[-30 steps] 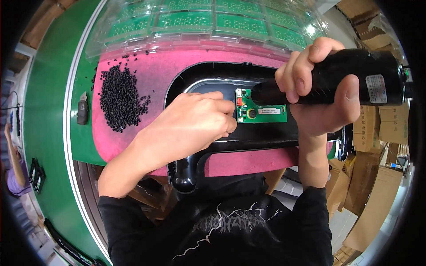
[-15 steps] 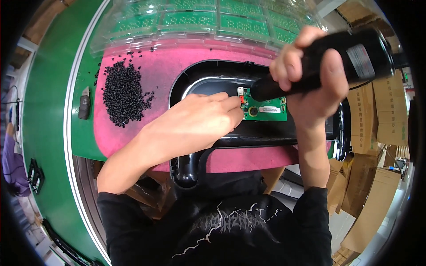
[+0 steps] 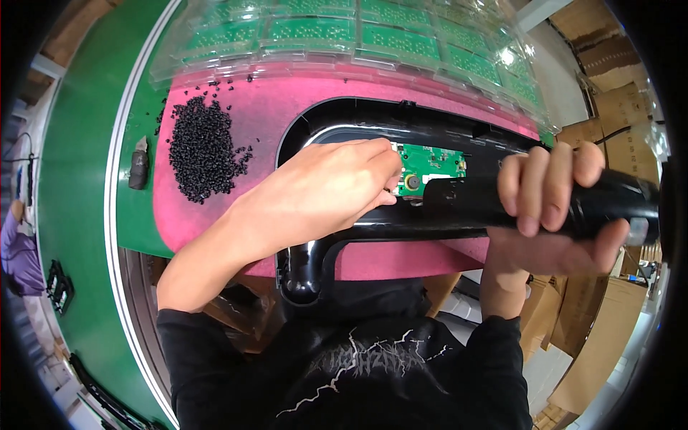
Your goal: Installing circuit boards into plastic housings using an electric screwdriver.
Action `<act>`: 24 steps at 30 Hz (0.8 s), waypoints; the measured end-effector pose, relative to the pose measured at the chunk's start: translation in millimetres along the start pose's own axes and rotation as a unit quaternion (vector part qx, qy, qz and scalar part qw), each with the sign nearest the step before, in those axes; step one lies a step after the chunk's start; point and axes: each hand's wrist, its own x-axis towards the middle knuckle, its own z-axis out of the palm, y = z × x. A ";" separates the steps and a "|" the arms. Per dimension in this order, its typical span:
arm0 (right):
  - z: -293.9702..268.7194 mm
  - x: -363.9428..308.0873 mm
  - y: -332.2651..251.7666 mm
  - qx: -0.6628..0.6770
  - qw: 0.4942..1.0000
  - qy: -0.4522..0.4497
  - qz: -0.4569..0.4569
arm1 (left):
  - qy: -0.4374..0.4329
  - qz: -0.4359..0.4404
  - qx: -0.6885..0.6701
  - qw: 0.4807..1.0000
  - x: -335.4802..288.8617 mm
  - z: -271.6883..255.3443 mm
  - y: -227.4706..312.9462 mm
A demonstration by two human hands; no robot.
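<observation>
A black electric screwdriver lies in the grip of my right hand, its tip end at the lower edge of a green circuit board. The board sits inside a long black plastic housing, whose curved arm bends down at the left. My left hand is closed at the board's left end, thumb and fingers drawn together. Whatever its fingertips pinch is hidden behind the hand. A round dark component and a white label show on the board, the label partly covered by the screwdriver.
Left of the housing, small black screws lie heaped on a pink mat. Clear plastic trays with several green boards stand along the back. A dark taped object rests on the green table. Cardboard boxes stand at right.
My right hand has brought the screwdriver down and to the right, from the board's upper part to its lower edge. My left hand stays at the board's left end, shifted only slightly.
</observation>
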 end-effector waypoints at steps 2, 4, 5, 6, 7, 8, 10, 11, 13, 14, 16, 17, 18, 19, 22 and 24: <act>6.3 -0.1 -8.3 0.022 0.999 -0.016 -0.021 | 0.006 0.013 -0.033 0.999 1.8 -1.5 2.0; 10.8 -0.7 -12.5 0.021 0.999 -0.013 -0.023 | 0.014 0.024 -0.066 0.997 2.3 -1.1 2.2; 13.7 -0.4 -11.8 0.019 0.999 -0.011 -0.035 | 0.022 0.034 -0.083 0.996 1.6 1.1 0.8; 16.0 -0.4 -10.3 0.016 0.999 -0.007 -0.046 | 0.029 0.044 -0.101 0.993 1.2 2.6 -0.1; 17.1 -0.4 -8.2 0.015 0.998 -0.001 -0.059 | 0.029 0.043 -0.101 0.994 1.6 2.6 -0.9; 17.0 0.0 -7.7 0.016 0.998 -0.001 -0.059 | 0.034 0.045 -0.110 0.992 2.0 2.5 -1.6; 16.8 1.3 -8.1 0.017 0.998 -0.019 -0.058 | 0.038 0.048 -0.118 0.991 2.6 2.2 -2.5; 17.3 1.8 -8.0 0.017 0.998 -0.019 -0.058 | 0.051 0.057 -0.106 0.991 2.9 1.9 -2.6; 19.4 2.6 -7.6 0.007 0.998 0.000 -0.055 | 0.064 0.068 -0.093 0.991 4.2 2.1 -1.9; 20.1 2.8 -9.2 0.007 0.998 0.000 -0.056 | 0.086 0.085 -0.059 0.991 5.3 2.8 -0.7; 21.7 2.4 -12.1 -0.013 0.999 0.029 -0.013 | 0.107 0.104 -0.025 0.989 5.6 2.3 1.3; 21.5 2.0 -12.2 -0.025 0.999 0.022 -0.002 | 0.117 0.117 0.025 0.986 4.9 0.5 2.4; 19.9 2.6 -9.9 -0.027 1.000 0.007 -0.001 | 0.128 0.129 0.075 0.981 4.3 -0.1 3.3; 18.0 4.1 -7.3 -0.040 0.999 -0.008 -0.009 | 0.127 0.129 0.075 0.981 3.7 1.2 4.6; 20.1 5.9 -5.9 -0.094 0.995 0.012 -0.013 | 0.139 0.136 0.116 0.974 2.5 7.0 8.7; 10.4 13.6 -7.5 -0.057 0.996 -0.073 0.002 | 0.128 0.119 0.124 0.977 1.7 8.5 10.7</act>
